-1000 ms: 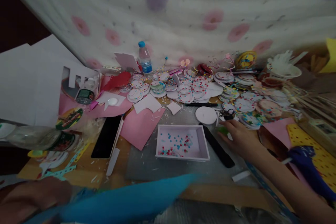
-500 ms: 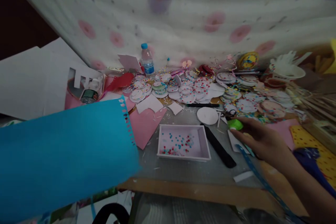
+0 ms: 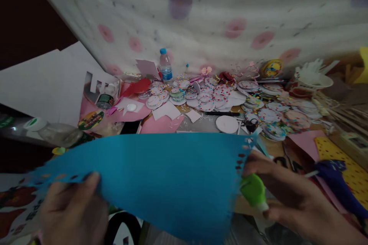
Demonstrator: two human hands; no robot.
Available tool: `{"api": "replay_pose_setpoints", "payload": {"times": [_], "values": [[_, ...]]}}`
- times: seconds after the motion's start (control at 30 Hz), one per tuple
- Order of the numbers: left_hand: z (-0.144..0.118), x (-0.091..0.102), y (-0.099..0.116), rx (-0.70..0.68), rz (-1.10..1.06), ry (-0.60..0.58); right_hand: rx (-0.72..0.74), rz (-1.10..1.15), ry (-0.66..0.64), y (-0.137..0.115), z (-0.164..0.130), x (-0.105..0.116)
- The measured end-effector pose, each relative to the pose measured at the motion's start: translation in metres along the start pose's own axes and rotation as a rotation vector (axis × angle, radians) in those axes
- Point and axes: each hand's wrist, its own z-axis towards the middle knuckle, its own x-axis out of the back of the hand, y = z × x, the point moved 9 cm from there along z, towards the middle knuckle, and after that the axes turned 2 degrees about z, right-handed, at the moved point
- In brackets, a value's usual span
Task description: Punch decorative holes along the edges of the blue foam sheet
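A large blue paper sheet with punched holes along its edges spreads across the foreground. My left hand grips its lower left edge, thumb on top. My right hand holds a small green hole punch at the sheet's right edge, beside a row of holes. The sheet hides the white tray of confetti dots behind it.
Many dotted white paper discs cover the back of the table, with a water bottle, pink sheets, a white disc, white paper at left, and yellow dotted card and a dark blue object at right.
The blue sheet came up from the left and now lies across the middle. My right hand picked the green punch off the table and brought it to the sheet's right edge.
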Motion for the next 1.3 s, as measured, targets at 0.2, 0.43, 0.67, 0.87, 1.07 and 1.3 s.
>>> {"api": "replay_pose_setpoints", "payload": {"times": [0.2, 0.43, 0.67, 0.87, 1.07, 1.3], "values": [[-0.024, -0.059, -0.005, 0.147, -0.249, 0.038, -0.014, 0.144, 0.033, 0.000, -0.025, 0.005], [-0.048, -0.095, -0.046, 0.297, -0.320, -0.159, -0.048, 0.013, 0.125, 0.012, -0.019, 0.026], [-0.065, -0.155, -0.080, 0.503, -0.087, -0.658, -0.233, -0.069, 0.148, 0.051, -0.013, 0.032], [-0.059, -0.182, -0.081, 0.494, -0.021, -0.828, -0.230, 0.107, 0.139, 0.047, 0.043, 0.028], [-0.070, -0.183, -0.080, 0.549, -0.082, -0.911, -0.226, 0.064, -0.113, 0.031, 0.119, -0.026], [-0.054, -0.188, -0.071, 0.495, -0.035, -0.879, -0.257, 0.016, -0.173, 0.039, 0.131, -0.052]]}}
